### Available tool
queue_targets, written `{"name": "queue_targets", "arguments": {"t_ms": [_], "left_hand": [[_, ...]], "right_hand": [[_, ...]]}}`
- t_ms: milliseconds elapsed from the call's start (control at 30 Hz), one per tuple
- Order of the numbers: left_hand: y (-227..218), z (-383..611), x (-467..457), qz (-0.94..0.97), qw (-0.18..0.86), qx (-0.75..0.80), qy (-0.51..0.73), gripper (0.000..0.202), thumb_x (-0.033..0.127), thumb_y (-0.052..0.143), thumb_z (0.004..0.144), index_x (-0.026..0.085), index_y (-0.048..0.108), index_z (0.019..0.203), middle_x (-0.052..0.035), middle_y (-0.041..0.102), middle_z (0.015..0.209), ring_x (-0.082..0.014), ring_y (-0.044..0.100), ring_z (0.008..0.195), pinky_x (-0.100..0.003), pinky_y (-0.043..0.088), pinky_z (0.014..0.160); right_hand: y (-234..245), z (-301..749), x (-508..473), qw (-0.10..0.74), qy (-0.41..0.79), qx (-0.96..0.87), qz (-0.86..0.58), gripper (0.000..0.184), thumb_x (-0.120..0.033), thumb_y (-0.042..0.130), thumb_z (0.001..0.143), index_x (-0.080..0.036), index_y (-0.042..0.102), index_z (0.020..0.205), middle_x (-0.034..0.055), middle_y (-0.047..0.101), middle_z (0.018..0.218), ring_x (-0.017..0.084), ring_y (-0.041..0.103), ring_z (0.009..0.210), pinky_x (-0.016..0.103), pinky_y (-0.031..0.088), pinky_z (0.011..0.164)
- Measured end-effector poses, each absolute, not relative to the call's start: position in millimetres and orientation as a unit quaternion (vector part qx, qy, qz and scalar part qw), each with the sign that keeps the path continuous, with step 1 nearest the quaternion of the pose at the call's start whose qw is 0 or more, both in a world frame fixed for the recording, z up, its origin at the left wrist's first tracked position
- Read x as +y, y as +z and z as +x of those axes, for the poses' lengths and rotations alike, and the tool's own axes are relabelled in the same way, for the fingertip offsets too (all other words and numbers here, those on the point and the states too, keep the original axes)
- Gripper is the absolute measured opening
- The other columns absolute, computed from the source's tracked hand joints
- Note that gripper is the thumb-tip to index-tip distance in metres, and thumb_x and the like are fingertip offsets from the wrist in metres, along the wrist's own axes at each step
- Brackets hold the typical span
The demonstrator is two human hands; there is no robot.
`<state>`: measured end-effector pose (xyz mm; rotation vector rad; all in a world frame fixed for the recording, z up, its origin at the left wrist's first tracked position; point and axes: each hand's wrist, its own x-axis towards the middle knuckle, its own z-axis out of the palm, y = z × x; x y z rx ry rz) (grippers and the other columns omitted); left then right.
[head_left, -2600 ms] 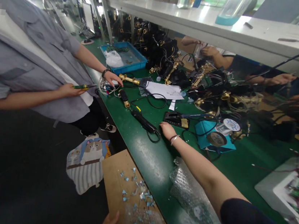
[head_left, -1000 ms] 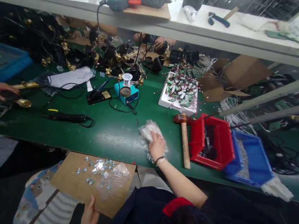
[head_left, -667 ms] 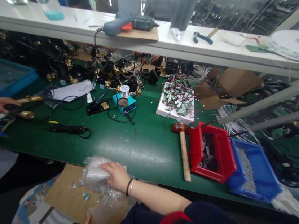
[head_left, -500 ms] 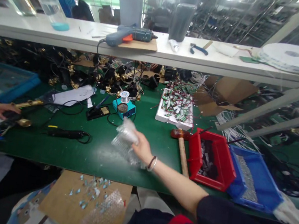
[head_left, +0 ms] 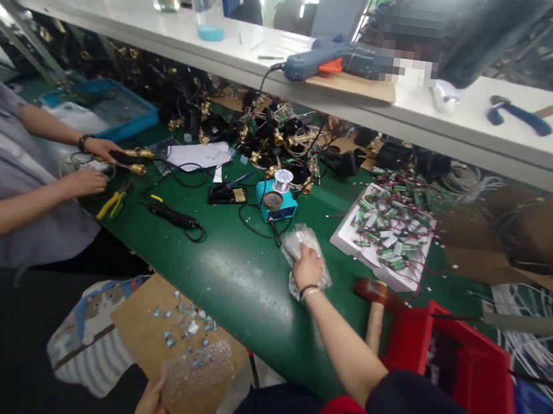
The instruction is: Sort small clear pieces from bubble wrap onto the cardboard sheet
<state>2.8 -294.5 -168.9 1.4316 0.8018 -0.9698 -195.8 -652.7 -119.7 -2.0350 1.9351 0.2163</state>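
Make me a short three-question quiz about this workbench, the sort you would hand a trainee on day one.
1. True or false: the person's right hand rests on a wad of bubble wrap lying on the green table.
2. What does the left hand hold? A) a hammer B) a cardboard sheet C) a glue gun
3. Fill in: the small blue pieces lie on the ____.

Key:
1. True.
2. B; the hammer lies on the table and the glue gun on the shelf.
3. Cardboard sheet.
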Motion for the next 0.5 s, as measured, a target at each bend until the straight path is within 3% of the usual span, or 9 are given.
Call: {"name": "queue_targets", "arguments": {"t_ms": [167,500], "left_hand": [[-172.8,-5.4,-292.7,0.599,0.596,0.35,-0.405,0.017,0.004,0.052,0.079,0.011,0.055,0.094,-0.0047,0.066,0.073,-0.0163,0.064,0.061,-0.025,0.054,0.06],[-171.1,-11.9,-291.9,0.583,0.609,0.369,-0.391,0.044,0.001,0.05,0.081,0.012,0.049,0.124,-0.0034,0.067,0.076,-0.0148,0.064,0.062,-0.024,0.053,0.064]], "right_hand": [[-126.1,-190.3,-574.2,0.211,0.094,0.557,-0.798,0.064,-0.016,0.034,0.077,-0.037,0.034,0.137,0.003,0.028,0.139,0.009,0.038,0.116,0.02,0.038,0.104],[-127.6,-78.6,-658.6,0.205,0.066,0.571,-0.792,0.061,-0.019,0.027,0.082,-0.03,0.025,0.143,0.0089,0.024,0.14,0.008,0.037,0.117,0.022,0.039,0.105]]}}
